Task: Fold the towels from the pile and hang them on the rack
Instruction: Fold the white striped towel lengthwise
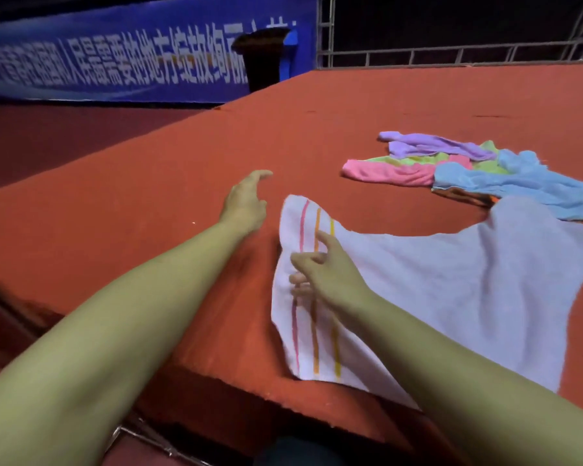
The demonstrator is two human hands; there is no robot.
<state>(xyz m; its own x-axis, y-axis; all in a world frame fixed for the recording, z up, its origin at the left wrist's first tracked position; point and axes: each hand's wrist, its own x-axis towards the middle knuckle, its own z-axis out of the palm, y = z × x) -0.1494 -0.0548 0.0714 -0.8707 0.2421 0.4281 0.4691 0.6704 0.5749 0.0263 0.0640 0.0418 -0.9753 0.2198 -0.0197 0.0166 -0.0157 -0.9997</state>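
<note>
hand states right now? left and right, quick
Left hand: open, fingers relaxed, over the red carpeted platform, holding nothing.
Right hand: fingers loosely curled over the striped end of the white towel; grip cannot be told.

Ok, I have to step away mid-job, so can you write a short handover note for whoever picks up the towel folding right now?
Left hand: open, held over the red platform, holding nothing.
Right hand: fingers loosely curled over the striped end of the white towel; whether they pinch it is unclear.
White towel: spread flat near the front edge, not yet folded.
Pile of pink, green, purple and blue towels: behind it to the right, untouched.
Rack: not in view.
Left: fold this towel, hang it, then the pile.
</note>
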